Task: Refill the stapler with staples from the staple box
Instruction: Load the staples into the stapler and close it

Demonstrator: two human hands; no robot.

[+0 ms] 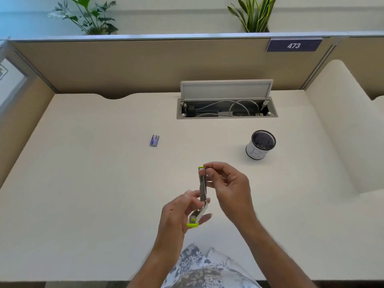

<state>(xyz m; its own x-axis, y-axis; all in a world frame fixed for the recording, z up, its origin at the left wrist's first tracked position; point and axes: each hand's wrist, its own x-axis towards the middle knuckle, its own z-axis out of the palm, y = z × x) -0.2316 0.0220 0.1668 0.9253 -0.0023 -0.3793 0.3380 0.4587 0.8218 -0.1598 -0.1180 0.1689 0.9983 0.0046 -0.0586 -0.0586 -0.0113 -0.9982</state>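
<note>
Left hand (176, 213) grips hinged-open stapler (202, 190), long axis pointing away; right hand (226, 183) pinches far tip.

The worktop (83, 194) was a pale cream surface, walled at the back and left by tan partitions. A small blue staple box (154, 140) lay flat left of centre. Well apart from it, to the right, stood a black mesh cup (260, 144) with a white band. At the back, a cable hatch (227, 108) sat open, lid raised, cables inside.
</note>
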